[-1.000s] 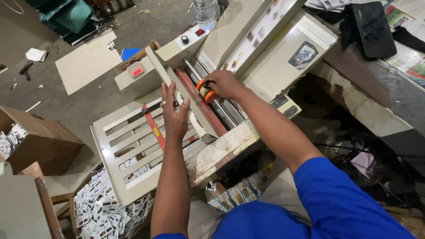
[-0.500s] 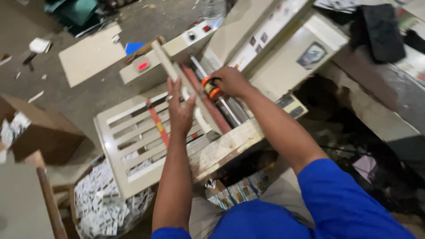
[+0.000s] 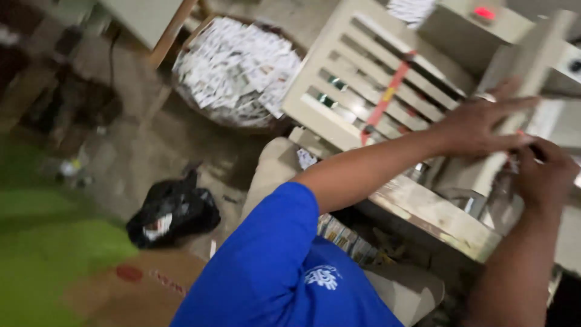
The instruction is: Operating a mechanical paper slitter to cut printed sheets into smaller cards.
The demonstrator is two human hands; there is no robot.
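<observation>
The left hand (image 3: pixel 478 124) lies flat, fingers spread wide, on the cream slotted machine (image 3: pixel 363 85) at the far right. Just beside it, the right hand (image 3: pixel 544 166) is curled around something blurred; what it is I cannot tell. A basket of paper cards (image 3: pixel 236 69) stands left of the machine.

Slatted machine table (image 3: pixel 345 91): painted metal, matt cream, with a glossy red strip (image 3: pixel 387 97). Worn ledge (image 3: pixel 436 218): scuffed, chipped paint, rough. Basket (image 3: pixel 236 66) at far left: loose printed paper slips. Sleeve (image 3: pixel 266 260): smooth blue cloth. Bag (image 3: pixel 172 212) on rough concrete floor (image 3: pixel 133 151): glossy black plastic
</observation>
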